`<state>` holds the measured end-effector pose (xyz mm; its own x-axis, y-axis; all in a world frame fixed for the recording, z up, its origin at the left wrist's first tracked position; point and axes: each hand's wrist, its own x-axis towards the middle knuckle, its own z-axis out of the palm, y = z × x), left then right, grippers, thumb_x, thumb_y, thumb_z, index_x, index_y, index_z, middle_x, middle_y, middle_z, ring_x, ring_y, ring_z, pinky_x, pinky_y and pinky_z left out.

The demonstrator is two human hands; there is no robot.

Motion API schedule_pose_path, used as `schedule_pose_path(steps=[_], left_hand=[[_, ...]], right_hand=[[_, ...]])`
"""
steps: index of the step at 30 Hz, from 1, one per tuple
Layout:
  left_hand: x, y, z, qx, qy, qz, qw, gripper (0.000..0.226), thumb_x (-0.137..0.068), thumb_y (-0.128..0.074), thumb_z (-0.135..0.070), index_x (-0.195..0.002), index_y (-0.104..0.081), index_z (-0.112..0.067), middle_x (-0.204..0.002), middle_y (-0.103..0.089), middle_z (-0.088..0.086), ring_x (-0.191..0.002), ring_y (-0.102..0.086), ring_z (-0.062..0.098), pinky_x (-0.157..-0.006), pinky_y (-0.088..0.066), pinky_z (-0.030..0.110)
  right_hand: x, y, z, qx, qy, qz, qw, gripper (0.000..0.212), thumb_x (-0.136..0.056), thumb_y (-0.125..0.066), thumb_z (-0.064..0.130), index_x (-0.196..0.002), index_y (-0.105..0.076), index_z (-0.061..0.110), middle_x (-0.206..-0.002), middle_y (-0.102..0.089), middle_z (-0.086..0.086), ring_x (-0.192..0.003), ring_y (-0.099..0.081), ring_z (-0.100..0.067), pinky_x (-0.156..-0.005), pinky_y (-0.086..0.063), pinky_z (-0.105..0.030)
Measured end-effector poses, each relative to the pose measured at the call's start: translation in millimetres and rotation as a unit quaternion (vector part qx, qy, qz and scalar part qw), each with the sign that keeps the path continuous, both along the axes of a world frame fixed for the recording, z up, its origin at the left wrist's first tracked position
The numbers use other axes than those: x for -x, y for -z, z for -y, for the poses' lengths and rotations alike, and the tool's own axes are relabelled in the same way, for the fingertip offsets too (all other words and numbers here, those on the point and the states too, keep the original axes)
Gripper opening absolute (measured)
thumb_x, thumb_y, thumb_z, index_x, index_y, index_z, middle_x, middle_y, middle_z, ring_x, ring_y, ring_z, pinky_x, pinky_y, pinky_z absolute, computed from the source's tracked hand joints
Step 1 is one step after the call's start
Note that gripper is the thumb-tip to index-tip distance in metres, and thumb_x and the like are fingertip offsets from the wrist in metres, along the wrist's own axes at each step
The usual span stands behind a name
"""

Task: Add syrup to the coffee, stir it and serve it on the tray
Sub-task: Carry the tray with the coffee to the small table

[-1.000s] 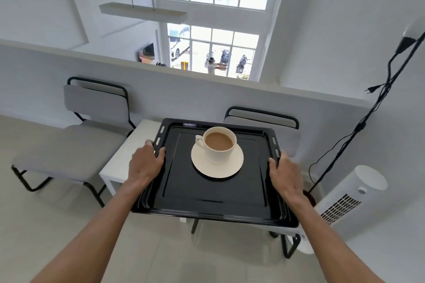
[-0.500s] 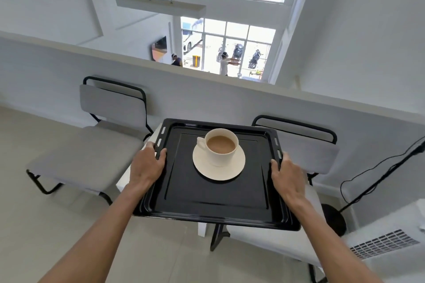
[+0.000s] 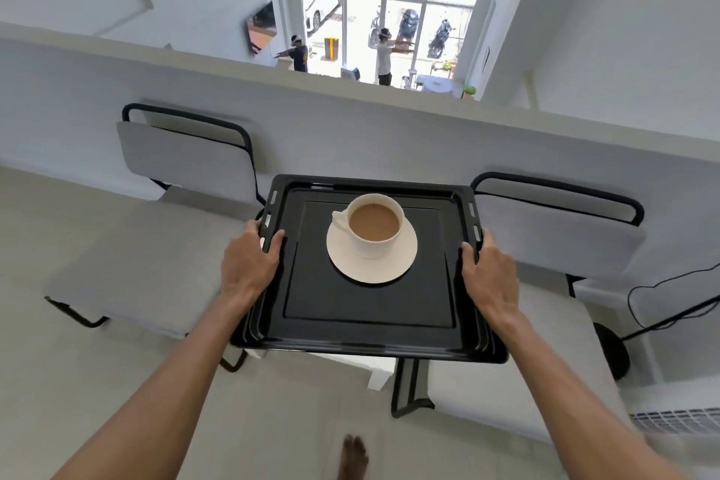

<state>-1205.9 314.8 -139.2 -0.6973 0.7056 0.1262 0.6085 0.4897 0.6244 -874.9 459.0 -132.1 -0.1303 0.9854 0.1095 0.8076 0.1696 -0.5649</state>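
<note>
I hold a black metal tray [image 3: 370,318] level in the air in front of me. My left hand [image 3: 249,265] grips its left rim and my right hand [image 3: 489,273] grips its right rim, thumbs on top. On the far half of the tray stands a white cup [image 3: 374,226] full of milky brown coffee, upright on a white saucer [image 3: 372,257], handle to the left. No syrup or spoon is in view.
Below the tray are a grey chair [image 3: 156,238] on the left, another grey chair [image 3: 553,242] on the right, and a white table corner [image 3: 380,374]. A low white wall [image 3: 350,129] runs behind. A black cable [image 3: 670,308] and white fan heater [image 3: 678,421] sit right. My bare foot [image 3: 352,458] shows below.
The view has tilted down and shifted right over the chairs while both hands keep the tray. The cup stays in place on its saucer, and my foot has come into view.
</note>
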Motion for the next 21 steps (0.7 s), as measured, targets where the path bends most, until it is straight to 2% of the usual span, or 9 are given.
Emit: schedule_pose_path(steps=[4,8,11,15,21], left_hand=[[40,13,-29,0.008,0.01,0.0,1.0,0.04,-0.098,-0.059,-0.04,-0.113,-0.06,-0.004,-0.083,-0.072,0.009,-0.075,-0.069,0.034,-0.07,-0.058,0.045],[74,31,-55,0.015,0.018,0.001,1.0,0.038,-0.098,-0.06,-0.039,-0.113,-0.059,-0.005,-0.076,-0.067,0.0,-0.066,-0.066,0.026,-0.065,-0.057,0.04],[100,49,-74,0.023,0.019,0.003,1.0,0.038,-0.098,-0.059,-0.04,-0.114,-0.059,-0.006,-0.076,-0.067,0.0,-0.068,-0.067,0.028,-0.063,-0.055,0.038],[133,83,-101,0.033,0.027,0.008,0.999,0.037,-0.097,-0.059,-0.041,-0.115,-0.059,-0.009,-0.074,-0.064,-0.004,-0.07,-0.068,0.032,-0.061,-0.047,0.034],[177,149,-141,0.049,0.05,0.027,0.997,0.033,-0.097,-0.058,-0.041,-0.112,-0.059,-0.011,-0.07,-0.065,-0.001,-0.068,-0.068,0.033,-0.064,-0.055,0.039]], right_hand=[[37,19,-20,0.012,0.013,-0.012,1.0,0.031,-0.106,-0.052,0.022,-0.126,-0.058,-0.001,-0.085,-0.073,-0.017,-0.078,-0.071,-0.037,-0.069,-0.06,-0.047],[72,38,-41,0.014,0.028,-0.013,0.999,0.03,-0.106,-0.054,0.021,-0.126,-0.058,-0.001,-0.09,-0.074,-0.019,-0.083,-0.071,-0.038,-0.067,-0.053,-0.038],[97,56,-56,0.016,0.041,-0.015,0.999,0.028,-0.105,-0.054,0.02,-0.122,-0.059,-0.002,-0.09,-0.073,-0.018,-0.084,-0.07,-0.038,-0.066,-0.047,-0.034],[127,84,-70,0.029,0.049,-0.015,0.998,0.029,-0.106,-0.053,0.021,-0.127,-0.057,0.001,-0.095,-0.074,-0.015,-0.088,-0.071,-0.035,-0.077,-0.06,-0.047],[166,150,-94,0.039,0.082,-0.008,0.996,0.032,-0.107,-0.051,0.024,-0.134,-0.054,0.006,-0.096,-0.072,-0.013,-0.085,-0.07,-0.035,-0.075,-0.06,-0.049]])
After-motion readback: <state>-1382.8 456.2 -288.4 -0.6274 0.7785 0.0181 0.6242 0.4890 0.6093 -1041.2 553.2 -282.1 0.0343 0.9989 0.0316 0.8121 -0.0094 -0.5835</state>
